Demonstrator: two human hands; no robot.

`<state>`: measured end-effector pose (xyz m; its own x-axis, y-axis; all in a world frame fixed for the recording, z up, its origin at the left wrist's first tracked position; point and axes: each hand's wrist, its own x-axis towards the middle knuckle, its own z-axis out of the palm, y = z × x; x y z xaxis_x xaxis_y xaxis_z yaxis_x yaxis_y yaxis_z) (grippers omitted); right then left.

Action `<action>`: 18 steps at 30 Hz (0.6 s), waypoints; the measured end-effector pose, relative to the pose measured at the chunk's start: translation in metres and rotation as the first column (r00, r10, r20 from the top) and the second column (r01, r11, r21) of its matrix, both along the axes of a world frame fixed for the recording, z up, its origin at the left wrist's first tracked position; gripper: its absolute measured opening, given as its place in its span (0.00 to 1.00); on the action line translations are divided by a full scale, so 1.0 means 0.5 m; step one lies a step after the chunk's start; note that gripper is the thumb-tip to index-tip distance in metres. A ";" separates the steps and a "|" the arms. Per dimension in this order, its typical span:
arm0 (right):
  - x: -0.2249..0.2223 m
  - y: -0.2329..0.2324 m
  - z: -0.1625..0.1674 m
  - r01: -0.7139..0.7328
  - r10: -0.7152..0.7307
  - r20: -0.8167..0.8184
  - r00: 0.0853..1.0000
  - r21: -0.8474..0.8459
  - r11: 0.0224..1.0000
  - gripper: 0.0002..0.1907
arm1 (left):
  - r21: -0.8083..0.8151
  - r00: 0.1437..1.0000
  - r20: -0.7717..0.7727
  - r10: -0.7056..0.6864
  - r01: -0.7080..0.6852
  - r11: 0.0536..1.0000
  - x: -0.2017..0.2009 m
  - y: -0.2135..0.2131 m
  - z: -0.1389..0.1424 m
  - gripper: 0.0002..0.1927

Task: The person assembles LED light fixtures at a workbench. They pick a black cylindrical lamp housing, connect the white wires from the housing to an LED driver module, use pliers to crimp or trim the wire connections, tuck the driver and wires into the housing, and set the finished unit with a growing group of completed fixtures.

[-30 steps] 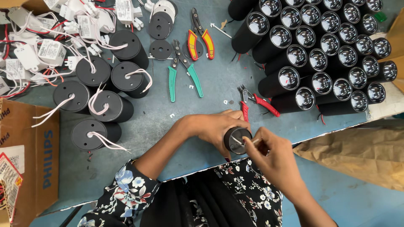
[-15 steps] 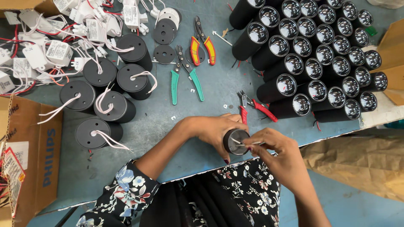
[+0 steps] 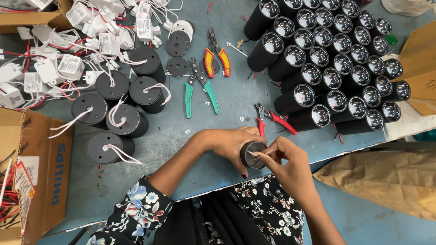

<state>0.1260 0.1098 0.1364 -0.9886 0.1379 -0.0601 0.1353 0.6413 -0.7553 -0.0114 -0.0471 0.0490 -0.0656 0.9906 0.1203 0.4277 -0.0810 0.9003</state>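
Since the earlier frame, little has shifted: the right hand [image 3: 290, 165] has drawn slightly nearer the can's open end, and the left hand [image 3: 229, 143] keeps its grip.

Head view: the black cylindrical lamp housing [image 3: 252, 154] sits at six o'clock on the bench [image 3: 236, 77], at its near edge, wrapped by the left fingers [image 3: 244, 170]. The right fingers [image 3: 272, 152] are pressed together, pinching a thin white wire [image 3: 256, 154] at the housing's end. At three o'clock of the hands lies a red cutter [image 3: 272, 120]; at twelve, green pliers [image 3: 200, 88]. Finished lamps with reflectors [image 3: 331, 59] stand in rows at two o'clock; wired housings [image 3: 118, 104] at ten.

Judging from this, the wire-feeding step is in hand; the next move calls for a steady left grip and a fine pull or push along the wire.
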 end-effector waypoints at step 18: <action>0.104 0.087 -0.148 0.128 -0.267 -0.312 0.912 -0.401 0.907 0.06 | 0.101 0.937 0.103 0.333 -0.343 0.934 0.070 0.056 0.058 0.42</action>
<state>0.1780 0.1535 0.0624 -0.9072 0.3693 0.2013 -0.0890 0.2992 -0.9500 0.0236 -0.0192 0.0781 -0.4082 0.8879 0.2120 0.3726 -0.0499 0.9267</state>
